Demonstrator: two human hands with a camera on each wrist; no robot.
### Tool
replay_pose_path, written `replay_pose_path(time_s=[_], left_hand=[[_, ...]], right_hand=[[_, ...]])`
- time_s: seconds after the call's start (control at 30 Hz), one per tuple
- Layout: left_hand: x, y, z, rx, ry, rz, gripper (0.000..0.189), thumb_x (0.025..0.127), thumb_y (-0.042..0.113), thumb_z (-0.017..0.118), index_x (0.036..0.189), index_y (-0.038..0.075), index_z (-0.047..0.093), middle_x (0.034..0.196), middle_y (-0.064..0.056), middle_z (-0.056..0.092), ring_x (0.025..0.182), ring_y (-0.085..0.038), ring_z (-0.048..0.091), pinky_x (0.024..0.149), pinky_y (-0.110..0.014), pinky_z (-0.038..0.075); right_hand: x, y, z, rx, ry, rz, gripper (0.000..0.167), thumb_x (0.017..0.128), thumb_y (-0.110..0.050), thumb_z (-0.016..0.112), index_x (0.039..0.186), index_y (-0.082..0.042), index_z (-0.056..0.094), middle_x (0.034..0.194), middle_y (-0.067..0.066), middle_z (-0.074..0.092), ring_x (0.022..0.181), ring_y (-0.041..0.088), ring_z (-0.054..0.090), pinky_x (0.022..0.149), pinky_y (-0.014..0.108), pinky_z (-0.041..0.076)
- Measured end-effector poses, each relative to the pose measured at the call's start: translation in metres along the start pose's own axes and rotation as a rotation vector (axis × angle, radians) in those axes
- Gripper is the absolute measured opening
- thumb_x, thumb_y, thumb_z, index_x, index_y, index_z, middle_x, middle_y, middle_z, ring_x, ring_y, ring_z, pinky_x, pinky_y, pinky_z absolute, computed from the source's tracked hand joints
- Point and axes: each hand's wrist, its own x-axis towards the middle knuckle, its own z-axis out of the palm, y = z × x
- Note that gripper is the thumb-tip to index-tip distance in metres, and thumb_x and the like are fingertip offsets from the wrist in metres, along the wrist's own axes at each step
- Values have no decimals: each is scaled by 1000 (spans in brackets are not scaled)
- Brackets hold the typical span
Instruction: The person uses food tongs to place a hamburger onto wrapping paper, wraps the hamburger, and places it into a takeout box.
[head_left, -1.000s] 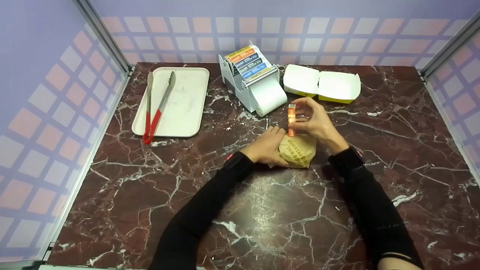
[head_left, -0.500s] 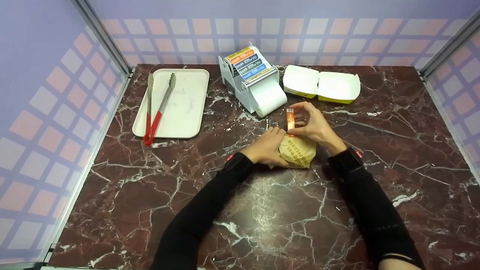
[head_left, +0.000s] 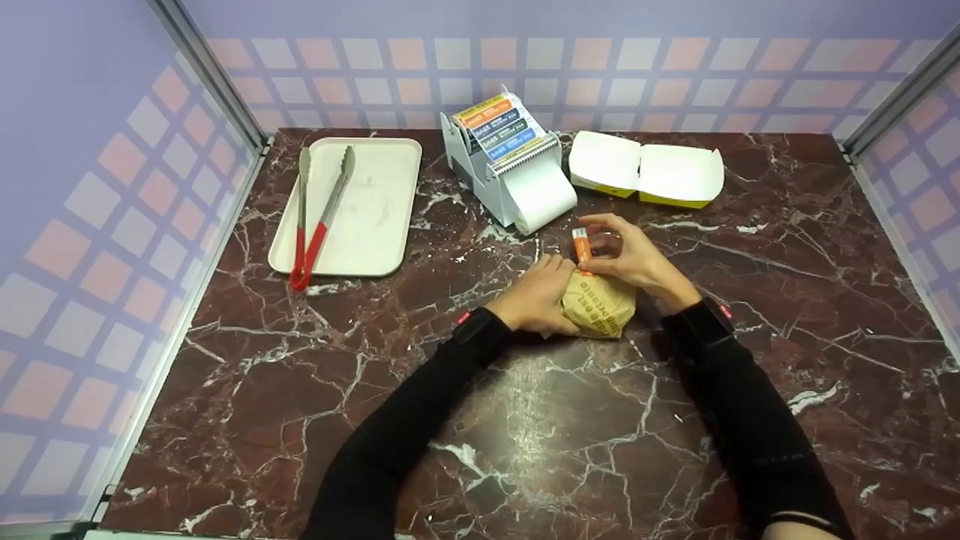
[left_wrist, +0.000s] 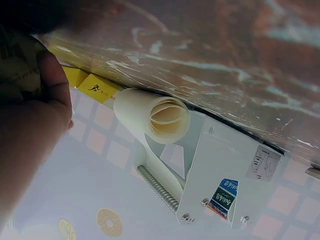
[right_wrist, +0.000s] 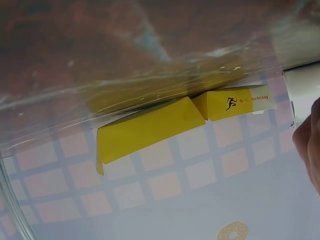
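Observation:
A patterned yellow paper-wrapped bundle (head_left: 598, 306), round like a wrapped burger, sits on the dark red marbled table. My left hand (head_left: 538, 296) holds its left side, thumb at the front and fingers toward the back. Between thumb and fingers my right hand (head_left: 628, 255) pinches a small orange-and-white label (head_left: 582, 247), whose lower end meets the bundle's back top edge. Only part of the left hand (left_wrist: 42, 100) appears in the left wrist view, with the wrapped paper (left_wrist: 20, 70) dim beside it. Fingers of the right hand (right_wrist: 311, 142) show at the right wrist view's edge.
A label dispenser (head_left: 499, 169) with several coloured rolls stands behind the hands, a white strip curling from its front. Right of it lies an opened yellow-and-white carton (head_left: 679, 174). At the left, red-handled tongs (head_left: 319, 232) lie across a white tray (head_left: 375, 210).
My right hand has come down a little toward the bundle, and the orange label has lowered with it, tilting slightly. The left hand has kept its place on the bundle.

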Motion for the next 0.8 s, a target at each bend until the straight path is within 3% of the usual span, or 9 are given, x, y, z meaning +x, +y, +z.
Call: replay_pose_path(time_s=[0.1,0.27,0.47,0.67,0.73,0.8], left_hand=[[-1,1,1,13,13,9,94,70,46,91,142,5,47,128,-7,53,122,-22,46,120,-36,35],[-3,2,3,29,32,6,99,69,47,91,146,3,45,131,-8,52,122,-22,45,120,-35,36],[-5,3,4,38,42,12,102,70,46,90,148,2,42,134,-9,52,125,-23,46,122,-36,35],[-7,4,4,40,55,16,98,69,41,90,147,4,43,130,-7,51,121,-21,46,118,-35,39],[-8,5,5,58,68,21,97,69,40,90,147,4,43,129,-6,52,121,-21,46,116,-34,40],[-8,7,5,89,86,30,95,70,39,90,145,5,45,128,-6,52,119,-21,46,115,-34,41]], right_hand=[[-4,0,-1,-14,-17,14,71,85,11,76,149,3,47,148,24,45,123,43,60,87,19,59],[-9,1,-2,-26,-31,21,55,89,3,75,142,3,57,148,24,44,124,45,60,93,21,58],[-14,1,-3,-95,-36,42,38,93,-10,76,129,2,68,155,22,46,130,45,59,110,43,52],[-19,0,-1,-297,-48,14,29,99,-18,70,124,-3,73,158,18,48,145,43,45,124,59,29],[-22,-1,0,-388,-78,2,31,103,-22,63,128,-4,71,155,17,52,147,42,43,125,60,28],[-25,-2,1,-436,-112,0,34,107,-23,55,130,-2,70,147,19,60,139,41,52,120,59,35]])
